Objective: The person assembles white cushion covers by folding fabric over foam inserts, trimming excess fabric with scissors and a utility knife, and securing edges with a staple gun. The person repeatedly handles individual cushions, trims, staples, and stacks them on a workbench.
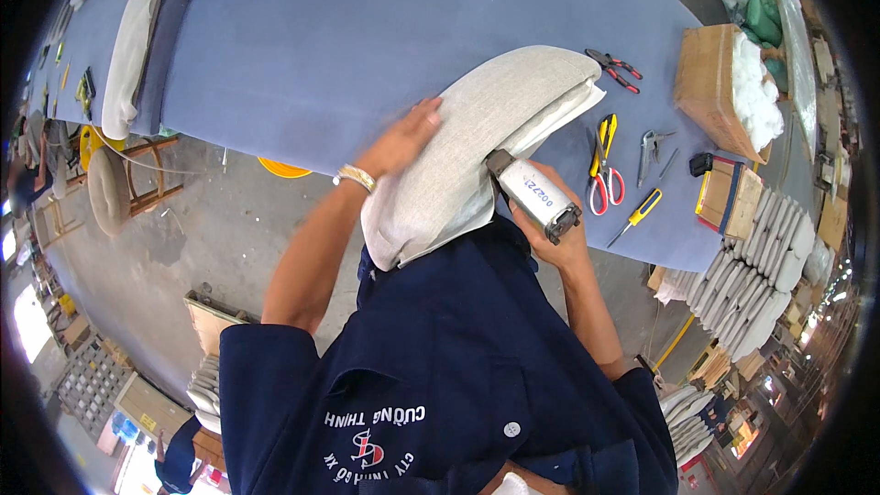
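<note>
A padded seat cushion (458,142) in light grey-beige fabric stands tilted on its edge, between my body and the blue table. My left hand (401,139), slightly blurred, grips its outer fabric side near the upper left edge. Wrapped in my right hand (561,220) is a white and black staple gun (541,195). Its dark nose meets the cushion's underside, where the fabric edge folds over. The exact contact point is hidden by the tool. A bracelet circles my left wrist.
On the blue table (302,55) to the right lie red-handled pliers (616,70), yellow-black scissors with red grips (603,165), a yellow screwdriver (639,216) and a metal tool (652,154). A cardboard box (706,82) holds white stuffing. Stacked grey cushions (747,266) stand lower right.
</note>
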The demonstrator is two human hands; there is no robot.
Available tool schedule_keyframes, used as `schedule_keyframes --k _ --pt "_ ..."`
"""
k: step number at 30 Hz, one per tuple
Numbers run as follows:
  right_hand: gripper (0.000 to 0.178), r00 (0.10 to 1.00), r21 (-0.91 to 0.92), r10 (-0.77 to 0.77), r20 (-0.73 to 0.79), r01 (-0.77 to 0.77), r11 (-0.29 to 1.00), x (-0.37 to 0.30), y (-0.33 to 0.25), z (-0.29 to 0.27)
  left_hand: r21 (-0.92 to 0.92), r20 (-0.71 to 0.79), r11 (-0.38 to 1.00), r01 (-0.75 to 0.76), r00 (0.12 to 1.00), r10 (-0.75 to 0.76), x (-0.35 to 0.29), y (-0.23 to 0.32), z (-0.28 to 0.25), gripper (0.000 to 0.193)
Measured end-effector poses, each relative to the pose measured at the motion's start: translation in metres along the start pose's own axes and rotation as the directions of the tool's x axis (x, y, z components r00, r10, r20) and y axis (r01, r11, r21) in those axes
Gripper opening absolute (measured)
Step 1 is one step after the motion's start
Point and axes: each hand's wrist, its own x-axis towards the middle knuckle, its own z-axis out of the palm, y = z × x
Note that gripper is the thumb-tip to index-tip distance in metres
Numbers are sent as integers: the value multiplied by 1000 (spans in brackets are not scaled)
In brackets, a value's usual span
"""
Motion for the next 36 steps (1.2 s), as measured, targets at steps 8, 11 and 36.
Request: schedule_keyframes --k 8,11,36 --pt "49 999 -28 -52 -4 52 998 1 -3 -2 202 5 967 -154 988 156 -39 53 28 74" --pt "48 999 -16 -21 35 21 1000 -1 -5 -3 387 -3 889 -246 963 268 -53 67 36 87" --pt "56 995 25 44 94 -46 999 5 -15 -1 524 -117 851 -32 987 109 -56 98 43 97"
